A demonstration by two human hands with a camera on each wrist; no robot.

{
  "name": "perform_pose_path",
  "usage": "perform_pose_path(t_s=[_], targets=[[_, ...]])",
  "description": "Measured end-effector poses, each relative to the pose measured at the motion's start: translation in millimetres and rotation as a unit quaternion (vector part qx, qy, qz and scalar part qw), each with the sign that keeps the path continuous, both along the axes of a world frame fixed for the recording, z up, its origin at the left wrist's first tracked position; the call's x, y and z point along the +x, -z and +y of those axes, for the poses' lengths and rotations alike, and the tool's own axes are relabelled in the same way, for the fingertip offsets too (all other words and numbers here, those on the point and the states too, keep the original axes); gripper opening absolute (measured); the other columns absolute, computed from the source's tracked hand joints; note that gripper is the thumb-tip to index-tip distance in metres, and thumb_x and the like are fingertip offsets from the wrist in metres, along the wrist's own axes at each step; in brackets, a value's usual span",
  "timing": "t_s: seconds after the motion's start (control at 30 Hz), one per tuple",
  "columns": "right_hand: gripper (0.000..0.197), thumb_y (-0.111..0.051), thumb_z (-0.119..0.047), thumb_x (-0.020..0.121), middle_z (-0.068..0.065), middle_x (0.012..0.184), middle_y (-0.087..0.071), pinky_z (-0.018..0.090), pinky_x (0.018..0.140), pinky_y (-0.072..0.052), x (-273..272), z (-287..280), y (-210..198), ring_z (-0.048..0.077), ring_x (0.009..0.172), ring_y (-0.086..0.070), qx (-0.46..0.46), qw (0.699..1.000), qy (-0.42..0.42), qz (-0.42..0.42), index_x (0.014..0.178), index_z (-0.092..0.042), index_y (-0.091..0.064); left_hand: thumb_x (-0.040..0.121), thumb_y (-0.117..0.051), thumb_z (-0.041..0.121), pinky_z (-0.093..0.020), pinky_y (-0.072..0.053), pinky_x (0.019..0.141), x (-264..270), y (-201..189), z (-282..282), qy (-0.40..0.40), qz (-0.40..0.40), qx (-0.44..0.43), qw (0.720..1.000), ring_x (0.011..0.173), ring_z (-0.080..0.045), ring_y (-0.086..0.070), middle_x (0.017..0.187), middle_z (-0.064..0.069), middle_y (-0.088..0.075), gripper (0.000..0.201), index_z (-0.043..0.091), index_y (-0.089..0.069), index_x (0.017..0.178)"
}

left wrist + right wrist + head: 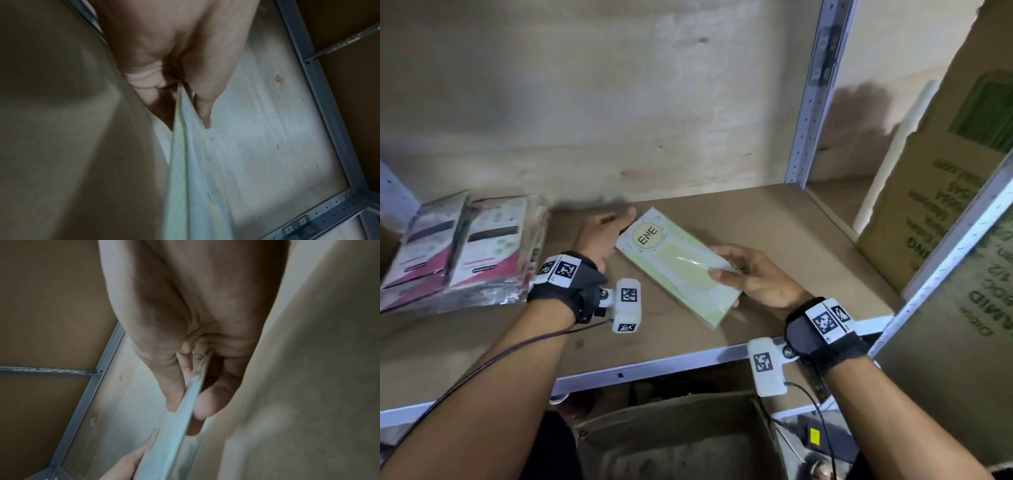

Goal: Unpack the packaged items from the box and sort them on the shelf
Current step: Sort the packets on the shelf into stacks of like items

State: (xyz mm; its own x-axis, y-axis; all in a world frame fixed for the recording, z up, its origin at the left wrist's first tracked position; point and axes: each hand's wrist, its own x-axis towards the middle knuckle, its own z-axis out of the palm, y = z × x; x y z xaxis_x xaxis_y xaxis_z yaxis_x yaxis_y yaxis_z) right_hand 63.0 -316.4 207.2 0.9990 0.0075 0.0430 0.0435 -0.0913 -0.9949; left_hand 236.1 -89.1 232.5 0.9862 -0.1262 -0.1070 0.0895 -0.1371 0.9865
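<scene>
A flat pale-green packet (678,265) printed "ENE" is held just above the brown shelf board (774,222), lying diagonally. My left hand (606,236) grips its far left end, thumb on one face and fingers on the other. My right hand (753,274) pinches its near right end, thumb on top. In the left wrist view the packet (183,162) shows edge-on between thumb and fingers. In the right wrist view the packet (185,402) is pinched by thumb and fingers, and the other hand's fingers (133,457) show at its far end.
A wrapped stack of pink-and-white packs (462,250) lies on the shelf at the left. An open cardboard box (681,438) stands below the shelf's front rail (654,366). A metal upright (815,92) and a large printed carton (945,192) stand to the right.
</scene>
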Motion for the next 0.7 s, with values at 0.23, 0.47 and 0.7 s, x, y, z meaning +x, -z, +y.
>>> perform_pose_path(t_s=[0.23,0.47,0.7], targets=[[0.039,-0.061,-0.004,0.095,0.004,0.103,-0.069,0.029,0.046,-0.053,6.7,-4.0,-3.8,0.024,0.064,-0.062,0.024,1.0,0.004,-0.011,0.133,-0.003,-0.053,0.092,-0.059,0.055,-0.02,-0.055,0.054,-4.8,-7.8,-4.8,-0.028,0.055,-0.126,0.99,0.068,-0.008,-0.073,0.097,-0.004,-0.076,0.042,0.016,-0.072,0.101],[0.036,-0.053,-0.001,0.1,0.016,0.112,-0.064,0.027,0.051,-0.056,10.6,-8.7,-1.9,0.015,0.062,-0.068,0.105,0.993,0.061,0.0,0.135,0.001,-0.046,0.082,-0.075,0.048,-0.025,-0.06,0.07,-47.8,0.2,-29.2,0.204,0.091,-0.06,0.973,0.088,-0.017,-0.076,0.094,0.0,-0.079,0.042,0.019,-0.066,0.111],[0.03,-0.063,0.002,0.093,0.019,0.109,-0.068,0.026,0.054,-0.056,8.2,-7.1,4.3,0.016,0.068,-0.071,0.089,0.992,0.081,0.027,0.121,-0.002,-0.056,0.085,-0.077,0.011,-0.018,-0.057,0.059,-61.3,8.8,-31.9,0.218,0.087,0.019,0.972,0.07,-0.012,-0.067,0.094,-0.012,-0.075,0.026,0.001,-0.07,0.108]])
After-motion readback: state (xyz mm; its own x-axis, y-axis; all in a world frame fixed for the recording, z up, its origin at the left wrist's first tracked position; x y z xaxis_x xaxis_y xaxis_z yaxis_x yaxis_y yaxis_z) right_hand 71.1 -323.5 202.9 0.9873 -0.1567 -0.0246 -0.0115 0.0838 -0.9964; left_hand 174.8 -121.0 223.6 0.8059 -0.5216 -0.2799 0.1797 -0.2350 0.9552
